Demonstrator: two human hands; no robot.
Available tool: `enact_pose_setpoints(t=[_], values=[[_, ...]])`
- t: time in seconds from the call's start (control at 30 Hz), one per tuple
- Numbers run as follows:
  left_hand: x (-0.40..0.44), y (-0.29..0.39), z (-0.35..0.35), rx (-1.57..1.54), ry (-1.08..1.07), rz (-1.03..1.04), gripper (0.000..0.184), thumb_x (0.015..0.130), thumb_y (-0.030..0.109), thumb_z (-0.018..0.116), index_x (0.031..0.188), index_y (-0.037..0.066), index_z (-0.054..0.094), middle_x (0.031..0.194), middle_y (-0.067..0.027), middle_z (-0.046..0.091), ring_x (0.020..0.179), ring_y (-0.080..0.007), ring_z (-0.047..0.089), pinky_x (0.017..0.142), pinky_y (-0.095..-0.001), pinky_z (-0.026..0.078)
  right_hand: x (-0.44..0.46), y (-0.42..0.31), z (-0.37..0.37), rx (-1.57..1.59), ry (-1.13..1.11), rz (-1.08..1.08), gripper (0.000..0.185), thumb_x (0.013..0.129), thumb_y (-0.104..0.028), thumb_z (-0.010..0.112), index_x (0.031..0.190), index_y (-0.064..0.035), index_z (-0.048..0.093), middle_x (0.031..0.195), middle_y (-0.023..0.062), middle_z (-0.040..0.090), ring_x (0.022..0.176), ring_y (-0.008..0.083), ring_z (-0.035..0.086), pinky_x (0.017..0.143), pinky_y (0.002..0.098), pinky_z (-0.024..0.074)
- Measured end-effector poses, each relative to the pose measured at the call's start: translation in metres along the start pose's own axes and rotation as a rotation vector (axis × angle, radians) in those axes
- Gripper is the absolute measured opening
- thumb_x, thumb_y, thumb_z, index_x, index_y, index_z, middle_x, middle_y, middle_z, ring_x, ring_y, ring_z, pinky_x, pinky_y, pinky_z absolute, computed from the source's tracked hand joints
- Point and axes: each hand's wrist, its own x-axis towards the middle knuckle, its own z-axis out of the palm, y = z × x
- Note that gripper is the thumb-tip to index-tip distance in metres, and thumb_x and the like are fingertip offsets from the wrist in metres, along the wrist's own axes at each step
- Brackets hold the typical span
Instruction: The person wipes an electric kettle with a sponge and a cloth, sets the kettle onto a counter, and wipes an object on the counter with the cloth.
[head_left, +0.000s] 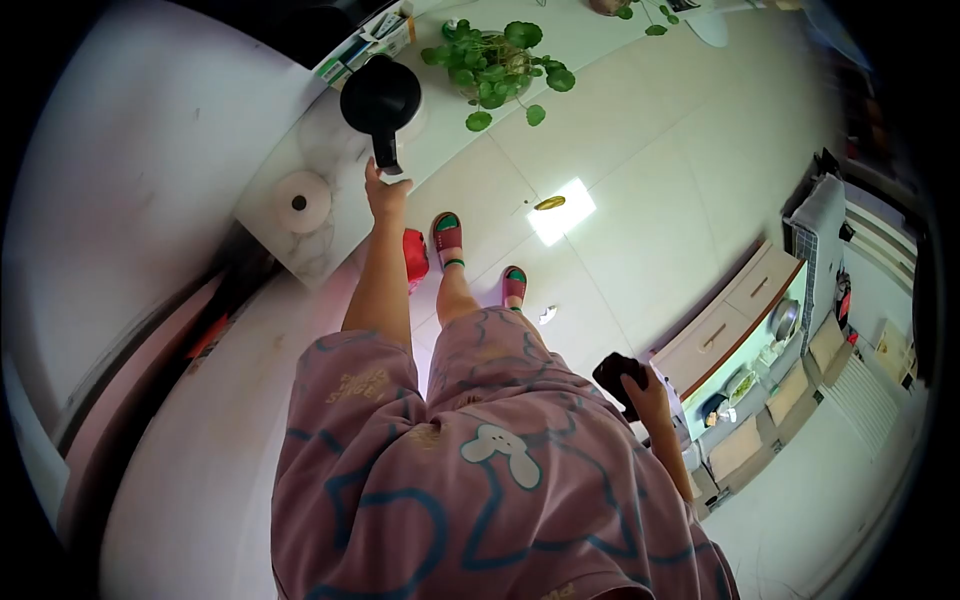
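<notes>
A black electric kettle [380, 95] stands on the white marbled cabinet top, its handle pointing toward me. My left hand [387, 192] is stretched out at the end of that handle, thumb and fingers apart; whether the fingertips touch it I cannot tell. Low on my right side, my right hand [652, 398] is closed around a dark, blocky object [618, 383] whose kind is not clear. A roll of white paper [302, 202] stands on the cabinet top, left of my left arm.
Behind the kettle is a box of small items [368, 48]. A leafy green plant [500, 72] in a glass bowl stands to its right. A red bag [415, 255] lies near my feet. A coffee table with drawers [725, 320] and a sofa [740, 450] are at right.
</notes>
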Motion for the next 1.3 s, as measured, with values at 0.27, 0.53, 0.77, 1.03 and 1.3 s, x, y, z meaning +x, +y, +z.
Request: enact_pose_setpoints(t=[0.27, 0.53, 0.77, 1.03, 1.3], values=[[-0.111, -0.034, -0.112, 0.501, -0.582, -0.443, 0.033, 0.078, 0.017, 0.062, 0.106, 0.002, 0.072, 0.088, -0.0165, 0.073, 0.081, -0.0189, 0.071, 0.074, -0.0315, 0.055, 0.038, -0.027, -0.003, 0.281, -0.099, -0.126, 0.039, 0.088, -0.025, 0.064, 0.118, 0.0008, 0.064, 0.099, 0.0136, 0.070, 0.091, 0.0213, 0.066, 0.086, 0.0346, 0.0512], [-0.180, -0.043, -0.193, 0.486, -0.386, -0.429, 0.038, 0.083, 0.016, 0.067, 0.117, -0.001, 0.065, 0.091, -0.0094, 0.069, 0.080, -0.0186, 0.065, 0.070, -0.0322, 0.051, 0.072, -0.077, -0.037, 0.378, -0.181, -0.291, 0.051, 0.099, -0.041, 0.051, 0.117, 0.0049, 0.064, 0.103, 0.0096, 0.067, 0.096, 0.0160, 0.059, 0.087, 0.0307, 0.0471], [-0.211, 0.056, -0.129, 0.393, -0.189, -0.537, 0.041, 0.083, 0.013, 0.067, 0.121, -0.004, 0.063, 0.103, -0.0133, 0.070, 0.088, -0.0182, 0.066, 0.078, -0.0295, 0.053, 0.115, -0.079, -0.085, 0.973, -0.447, -0.285, 0.049, 0.100, -0.044, 0.046, 0.126, -0.0030, 0.058, 0.101, 0.0090, 0.068, 0.075, 0.0179, 0.067, 0.055, 0.0328, 0.0563], [-0.281, 0.348, 0.067, -0.338, -0.694, 0.015, 0.015, 0.089, 0.006, 0.062, 0.103, 0.004, 0.067, 0.085, -0.0010, 0.062, 0.086, -0.0172, 0.060, 0.083, -0.0346, 0.047, 0.178, -0.018, -0.139, 1.211, -0.510, -0.355, 0.054, 0.099, -0.045, 0.043, 0.127, 0.0003, 0.054, 0.103, 0.0157, 0.065, 0.075, 0.0261, 0.067, 0.055, 0.0367, 0.0560], [-0.376, 0.511, 0.135, -0.867, -1.584, 0.617, 0.050, 0.084, -0.006, 0.062, 0.106, 0.037, 0.076, 0.071, 0.0008, 0.051, 0.074, -0.0171, 0.047, 0.101, -0.0488, 0.036, 0.192, 0.009, -0.151, 1.422, -0.523, -0.316, 0.044, 0.099, -0.038, 0.047, 0.126, -0.0042, 0.056, 0.117, 0.0101, 0.066, 0.103, 0.0216, 0.065, 0.090, 0.0355, 0.0531]])
